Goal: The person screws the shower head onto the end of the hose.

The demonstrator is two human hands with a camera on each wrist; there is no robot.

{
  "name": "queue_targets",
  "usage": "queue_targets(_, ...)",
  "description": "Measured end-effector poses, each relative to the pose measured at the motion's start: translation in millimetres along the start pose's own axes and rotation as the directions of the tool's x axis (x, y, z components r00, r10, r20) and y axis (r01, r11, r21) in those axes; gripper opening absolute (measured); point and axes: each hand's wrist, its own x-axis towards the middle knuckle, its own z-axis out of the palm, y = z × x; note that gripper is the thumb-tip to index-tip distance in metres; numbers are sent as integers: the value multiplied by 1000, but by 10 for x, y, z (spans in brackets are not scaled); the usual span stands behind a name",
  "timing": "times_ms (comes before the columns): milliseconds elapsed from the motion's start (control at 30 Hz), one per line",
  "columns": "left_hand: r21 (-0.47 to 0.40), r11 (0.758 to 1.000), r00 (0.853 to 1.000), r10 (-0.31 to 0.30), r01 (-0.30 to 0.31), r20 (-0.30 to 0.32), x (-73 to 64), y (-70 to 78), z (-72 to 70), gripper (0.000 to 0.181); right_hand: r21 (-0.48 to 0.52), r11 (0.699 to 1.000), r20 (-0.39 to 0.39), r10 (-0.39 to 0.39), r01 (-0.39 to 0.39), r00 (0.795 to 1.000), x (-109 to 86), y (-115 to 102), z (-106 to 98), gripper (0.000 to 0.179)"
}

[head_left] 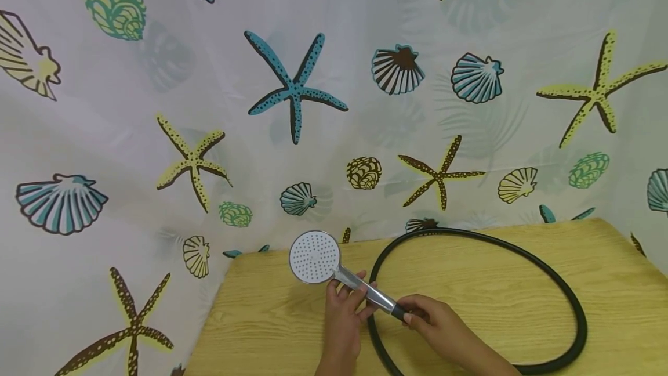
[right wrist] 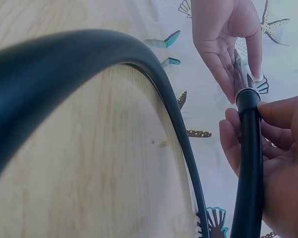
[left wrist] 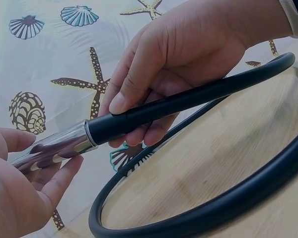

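Observation:
A chrome shower head (head_left: 315,257) with a round white nozzle face is held above the table, tilted with its face up at the left. My left hand (head_left: 344,315) grips its shiny handle (head_left: 373,295) from below, thumb and fingers around it. At the handle's lower end a black hose (left wrist: 159,106) meets the chrome, its collar (right wrist: 248,99) flush against the rim. My right hand (head_left: 435,324) pinches the hose just beside that joint, thumb on top and fingers underneath. Whether the joint is threaded together is hidden.
The hose's long loop (head_left: 566,283) lies over the right part of the wooden table (head_left: 261,300). Behind and to the left hangs a white curtain (head_left: 334,16) printed with shells and starfish, meeting the table's back edge.

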Motion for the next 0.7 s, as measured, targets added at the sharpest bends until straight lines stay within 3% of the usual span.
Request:
queue_targets(400,-3,1000,1000,-18,18,-19,22,-35,-11,69,-13,1000,-24,-9,9,1000,8,17,7,30)
queue_targets(700,-8,1000,1000,4,-5,-22,11,-55,-1,71,-203,976,-73,-90,74,993,24,-28,41,30)
